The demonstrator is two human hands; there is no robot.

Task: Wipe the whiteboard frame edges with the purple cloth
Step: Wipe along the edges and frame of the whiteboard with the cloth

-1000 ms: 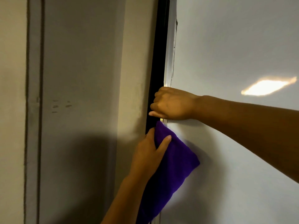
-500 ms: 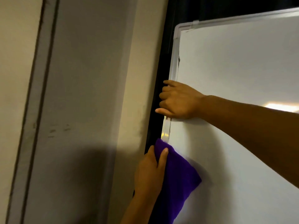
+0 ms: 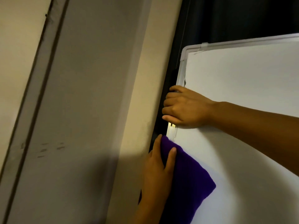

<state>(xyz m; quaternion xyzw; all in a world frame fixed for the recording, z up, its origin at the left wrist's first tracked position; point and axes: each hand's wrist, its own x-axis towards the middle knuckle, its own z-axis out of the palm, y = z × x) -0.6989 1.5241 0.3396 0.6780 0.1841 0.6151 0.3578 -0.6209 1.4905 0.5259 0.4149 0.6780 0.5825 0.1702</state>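
A: Where is the purple cloth (image 3: 189, 180)?

B: It is folded over the left edge of the whiteboard frame (image 3: 182, 73), low in the view, with most of it lying flat on the white board surface (image 3: 242, 88) and its top corner reaching up along the frame strip.

A: And which hand has it?

B: The left hand (image 3: 159, 172). It comes up from below and pinches the cloth against the frame edge: one finger (image 3: 171, 156) lies on the front of the cloth, another runs up along the cloth's outer side next to the dark gap, and the rest of the fingers are hidden behind the edge. The hand is closed on the cloth, not spread.

A: What about the other hand?

B: The right hand (image 3: 186, 107) is higher on the same edge, just above the cloth and not touching it. Its fingers are curled around the frame, gripping it, with the forearm crossing the board from the right.

A: Anything between the two hands?

B: A short bare stretch of frame catching a bright glint.

A: And around the board?

B: A dark strip (image 3: 171, 78) runs beside the frame, then a beige wall (image 3: 97, 94) to the left. The top left corner of the frame shows above the right hand.
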